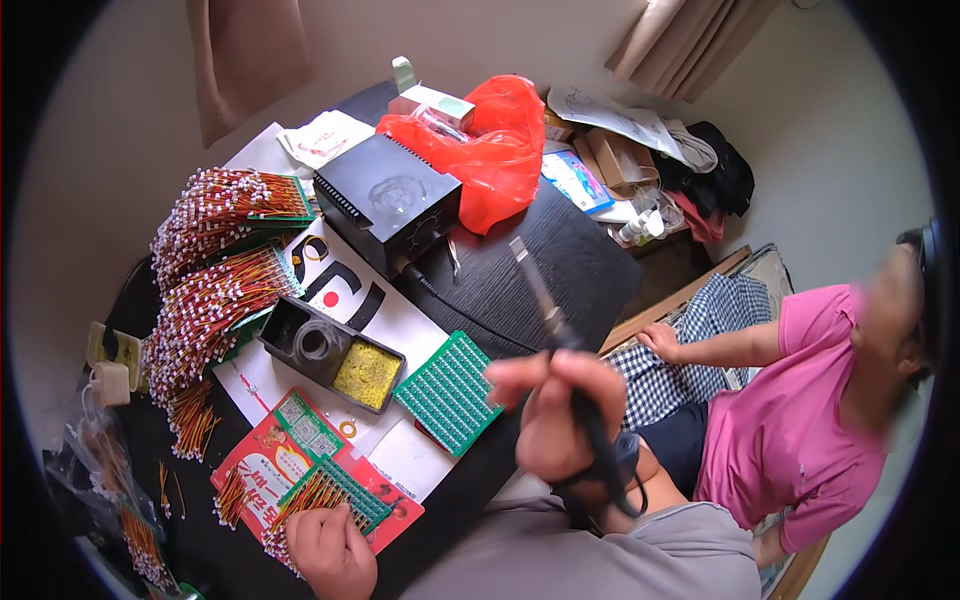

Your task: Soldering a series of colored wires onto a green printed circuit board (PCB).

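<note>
My right hand (570, 410) is wrapped round the black handle of a soldering iron (548, 305), raised above the table's right side with its flat metal tip pointing up and away. The iron's dark cable loops by my wrist. Low in the view, my left hand (330, 550) has its fingers curled at the near edge of a green circuit board with wires (345, 492); what the fingertips pinch is hidden. This board and a small wire bundle (230, 497) lie on a red printed sheet (395, 515). A bare green circuit board panel (450, 393) lies between my hands, farther off.
Piles of red-yellow wires with white ends (215, 290) cover the left. A black tray (300, 340) holds a clear coil and yellow material. Behind it stand a black soldering station (385, 190) and a red plastic bag (500, 150). A person in pink (800, 400) sits right.
</note>
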A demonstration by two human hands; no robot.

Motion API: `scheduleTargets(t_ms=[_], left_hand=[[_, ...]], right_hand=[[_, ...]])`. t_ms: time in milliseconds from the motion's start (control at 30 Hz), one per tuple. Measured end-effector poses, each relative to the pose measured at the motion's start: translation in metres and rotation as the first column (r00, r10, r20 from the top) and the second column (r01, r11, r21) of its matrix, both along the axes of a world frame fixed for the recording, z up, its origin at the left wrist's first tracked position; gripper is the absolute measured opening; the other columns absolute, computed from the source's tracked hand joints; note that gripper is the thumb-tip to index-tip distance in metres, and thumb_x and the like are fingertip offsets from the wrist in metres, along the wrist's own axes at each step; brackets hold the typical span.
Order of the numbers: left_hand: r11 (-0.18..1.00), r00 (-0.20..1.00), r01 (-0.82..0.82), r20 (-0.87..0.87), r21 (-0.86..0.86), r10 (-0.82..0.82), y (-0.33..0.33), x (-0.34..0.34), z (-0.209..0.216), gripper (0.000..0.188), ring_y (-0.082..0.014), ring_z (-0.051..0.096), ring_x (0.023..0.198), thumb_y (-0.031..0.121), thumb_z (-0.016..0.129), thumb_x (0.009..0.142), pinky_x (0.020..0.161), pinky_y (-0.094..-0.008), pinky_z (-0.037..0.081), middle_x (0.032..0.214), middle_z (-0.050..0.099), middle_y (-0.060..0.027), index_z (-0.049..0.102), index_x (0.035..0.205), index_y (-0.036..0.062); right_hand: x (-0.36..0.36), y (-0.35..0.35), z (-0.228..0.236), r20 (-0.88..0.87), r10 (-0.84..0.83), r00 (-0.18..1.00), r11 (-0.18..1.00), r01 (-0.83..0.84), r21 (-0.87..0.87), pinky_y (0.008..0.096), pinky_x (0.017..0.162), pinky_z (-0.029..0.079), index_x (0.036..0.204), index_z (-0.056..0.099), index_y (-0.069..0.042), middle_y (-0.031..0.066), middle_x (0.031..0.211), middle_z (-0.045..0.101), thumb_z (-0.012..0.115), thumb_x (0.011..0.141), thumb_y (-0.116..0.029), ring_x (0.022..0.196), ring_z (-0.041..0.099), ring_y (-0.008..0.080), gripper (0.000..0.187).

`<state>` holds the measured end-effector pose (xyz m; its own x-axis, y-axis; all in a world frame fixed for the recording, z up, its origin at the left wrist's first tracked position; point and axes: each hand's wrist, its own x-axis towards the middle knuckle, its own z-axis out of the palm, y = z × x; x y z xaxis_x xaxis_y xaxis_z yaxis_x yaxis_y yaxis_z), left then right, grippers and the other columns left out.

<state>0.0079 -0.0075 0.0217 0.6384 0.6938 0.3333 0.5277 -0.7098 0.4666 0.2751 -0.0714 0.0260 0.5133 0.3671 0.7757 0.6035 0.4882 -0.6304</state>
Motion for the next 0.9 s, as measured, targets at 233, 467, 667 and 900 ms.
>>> scheduleTargets(t_ms=[233,467,667,900], left_hand=[[1.000,0.999,-0.017,0.036,-0.018,0.017,-0.002,0.000,-0.010,0.017,-0.0360,0.057,0.079,-0.009,0.065,0.075,0.074,-0.0455,0.045,0.083,0.059,-0.0156,0.067,0.090,-0.0028],[1.000,1.000,0.000,-0.023,0.017,0.000,-0.002,-0.002,0.001,0.018,-0.0373,0.060,0.088,-0.006,0.065,0.083,0.083,-0.0468,0.048,0.089,0.063,-0.0164,0.071,0.099,0.0001],[0.999,0.999,0.022,-0.024,-0.031,-0.023,-0.001,0.000,0.002,0.020,-0.0375,0.060,0.091,-0.007,0.063,0.083,0.085,-0.0471,0.048,0.093,0.063,-0.0167,0.071,0.100,0.0005],[0.999,0.997,0.041,-0.058,-0.009,-0.042,-0.001,-0.002,0.008,0.020,-0.0387,0.061,0.087,-0.010,0.060,0.083,0.081,-0.0463,0.049,0.093,0.063,-0.0189,0.071,0.098,-0.0025]], right_hand=[[0.075,0.001,0.005,-0.288,-0.462,0.839,0.886,0.421,-0.192,0.0222,0.051,0.047,0.116,0.054,-0.005,0.0141,0.083,0.073,0.050,0.106,-0.011,0.057,0.064,0.0120,0.012],[0.131,-0.006,-0.002,-0.420,-0.547,0.725,0.837,0.459,-0.298,0.0222,0.048,0.046,0.113,0.057,-0.004,0.0107,0.078,0.072,0.052,0.105,-0.012,0.055,0.062,0.0110,0.012],[0.143,-0.013,0.006,-0.478,-0.583,0.657,0.812,0.468,-0.348,0.0228,0.048,0.046,0.115,0.057,-0.005,0.0086,0.077,0.071,0.054,0.105,-0.015,0.055,0.061,0.0112,0.014],[0.116,0.004,0.013,-0.519,-0.471,0.713,0.882,0.398,-0.253,0.0233,0.053,0.050,0.117,0.057,-0.002,0.0089,0.077,0.071,0.057,0.102,-0.011,0.058,0.063,0.0108,0.017]])
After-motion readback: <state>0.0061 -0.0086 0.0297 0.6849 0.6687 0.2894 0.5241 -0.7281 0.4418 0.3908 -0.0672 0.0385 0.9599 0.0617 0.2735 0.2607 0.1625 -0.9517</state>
